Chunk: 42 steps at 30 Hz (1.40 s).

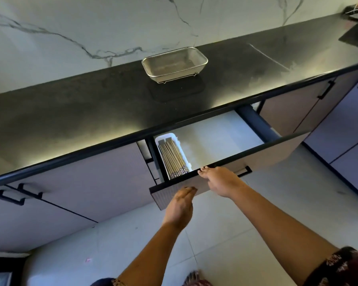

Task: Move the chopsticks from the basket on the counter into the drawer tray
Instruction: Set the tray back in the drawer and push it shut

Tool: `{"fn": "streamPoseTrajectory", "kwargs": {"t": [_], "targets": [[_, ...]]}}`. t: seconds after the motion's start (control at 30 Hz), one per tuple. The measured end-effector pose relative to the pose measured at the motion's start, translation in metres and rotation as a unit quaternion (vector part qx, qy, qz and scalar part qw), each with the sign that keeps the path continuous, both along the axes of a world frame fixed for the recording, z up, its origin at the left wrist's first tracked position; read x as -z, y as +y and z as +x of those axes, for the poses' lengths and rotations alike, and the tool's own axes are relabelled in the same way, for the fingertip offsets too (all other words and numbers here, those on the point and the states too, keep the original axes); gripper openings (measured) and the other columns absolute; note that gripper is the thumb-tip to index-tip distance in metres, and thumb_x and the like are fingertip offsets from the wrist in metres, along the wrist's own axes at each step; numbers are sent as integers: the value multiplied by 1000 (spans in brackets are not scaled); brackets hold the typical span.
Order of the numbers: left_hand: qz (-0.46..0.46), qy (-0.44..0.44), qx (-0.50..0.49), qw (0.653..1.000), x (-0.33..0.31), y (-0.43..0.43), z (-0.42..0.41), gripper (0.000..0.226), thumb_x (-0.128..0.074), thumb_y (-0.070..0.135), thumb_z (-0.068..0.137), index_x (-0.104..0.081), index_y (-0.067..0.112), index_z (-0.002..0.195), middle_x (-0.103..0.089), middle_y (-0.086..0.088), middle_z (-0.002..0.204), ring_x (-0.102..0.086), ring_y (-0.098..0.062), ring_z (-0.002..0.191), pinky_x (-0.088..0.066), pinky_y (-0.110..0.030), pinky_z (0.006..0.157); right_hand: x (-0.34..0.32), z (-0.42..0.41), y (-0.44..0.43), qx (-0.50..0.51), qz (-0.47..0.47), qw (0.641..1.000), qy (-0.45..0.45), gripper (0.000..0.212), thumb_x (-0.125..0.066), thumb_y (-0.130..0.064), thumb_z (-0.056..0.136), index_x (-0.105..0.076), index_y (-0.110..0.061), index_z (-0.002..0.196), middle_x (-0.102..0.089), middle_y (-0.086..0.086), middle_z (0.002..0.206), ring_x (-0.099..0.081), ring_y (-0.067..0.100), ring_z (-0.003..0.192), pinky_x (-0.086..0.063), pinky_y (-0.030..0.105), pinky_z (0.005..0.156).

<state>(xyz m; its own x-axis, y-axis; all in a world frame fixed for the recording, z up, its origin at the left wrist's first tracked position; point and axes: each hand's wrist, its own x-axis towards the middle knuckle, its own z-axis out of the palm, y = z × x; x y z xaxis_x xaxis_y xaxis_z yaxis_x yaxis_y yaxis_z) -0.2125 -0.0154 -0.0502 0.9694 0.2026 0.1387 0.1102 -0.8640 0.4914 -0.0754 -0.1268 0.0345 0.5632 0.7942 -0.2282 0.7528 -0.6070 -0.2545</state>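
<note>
Under the bench (pixel 70 112), left grip (pixel 181 205) and right grip (pixel 219 180), both released, are pressing the drawer (pixel 277 149); light, slippery chopsticks (pixel 172 159) are probably wanting a mid-length pinch.

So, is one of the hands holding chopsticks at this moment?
No, the left hand and the right hand both touch the drawer front, and the chopsticks lie in the white tray.

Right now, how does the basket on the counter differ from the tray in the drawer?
The basket is see-through wire mesh; the tray is solid white. The basket stands on the counter; the tray lies in the open drawer. The basket looks empty; the tray holds chopsticks side by side. The basket is wide, the tray narrow. Both are open-topped rectangles with rounded corners.
</note>
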Motion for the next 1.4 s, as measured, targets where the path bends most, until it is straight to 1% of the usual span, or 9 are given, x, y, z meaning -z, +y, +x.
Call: {"fn": "streamPoseTrajectory", "kwargs": {"t": [0.07,0.17,0.33,0.47,0.77,0.9,1.07,1.3,1.4], "targets": [[-241,65,-211,945,-8,-12,10,38,-49,23,96,-53,9,130,-59,-10,131,-54,-26,123,-44,-34,103,3,15,-11,48,88,994,40,37,-46,-7,95,-62,-15,128,-62,2,132,-59,18,121,-46,26,101],[-643,58,-403,649,-25,-21,29,62,-31,50,97,-35,7,142,-41,-12,147,-37,-30,137,-27,-40,115,18,33,-34,239,252,920,180,24,-52,0,91,-71,-13,91,-73,13,93,-70,12,74,-52,18,68],[-772,-107,-463,422,-41,-41,67,81,-18,65,91,-22,7,148,-30,-10,154,-27,-27,143,-14,-39,121,42,87,-63,587,434,507,458,18,-35,7,96,-51,-2,96,-53,18,94,-57,20,77,-50,41,91],[-769,-225,-493,340,-55,-51,101,91,-25,75,84,-29,9,146,-40,-11,148,-38,-27,137,-21,-39,119,31,146,-75,596,425,430,528,43,-23,22,89,-51,-1,112,-40,21,85,-51,19,87,-40,50,104],[-738,-270,-507,356,-95,-81,144,94,-16,77,83,-10,11,150,-21,-11,157,-6,-15,145,-21,-20,113,22,163,-85,531,390,383,648,7,-46,-9,95,-48,-9,88,-39,7,89,-44,21,77,-44,46,100],[-730,-278,-499,376,-96,-77,153,99,-18,78,82,-14,6,149,-28,-12,154,-45,-12,129,-25,-28,115,5,179,-87,512,400,371,663,74,-54,-48,92,-21,-18,152,-20,12,156,-22,31,145,-31,51,114],[-745,-269,-479,378,-94,-63,168,110,-30,85,71,-13,10,150,-28,-9,155,-35,-25,139,-19,-39,120,-3,192,-82,495,395,383,672,90,-48,-64,87,-7,-21,155,-6,12,161,-11,29,149,-27,50,116],[-771,-239,-441,393,-92,-41,199,123,-37,89,63,-1,8,150,-13,-11,158,-11,-31,146,-13,-44,121,6,217,-67,443,369,471,667,53,-44,-18,99,-28,-9,149,-17,11,160,-24,26,146,-33,47,111],[-780,-260,-423,381,-90,-28,212,124,-31,90,63,0,7,149,-8,-12,159,-7,-30,146,-8,-42,121,15,230,-54,433,356,501,660,18,-39,-2,96,-54,-9,103,-41,19,145,-39,24,135,-37,45,106]]}}
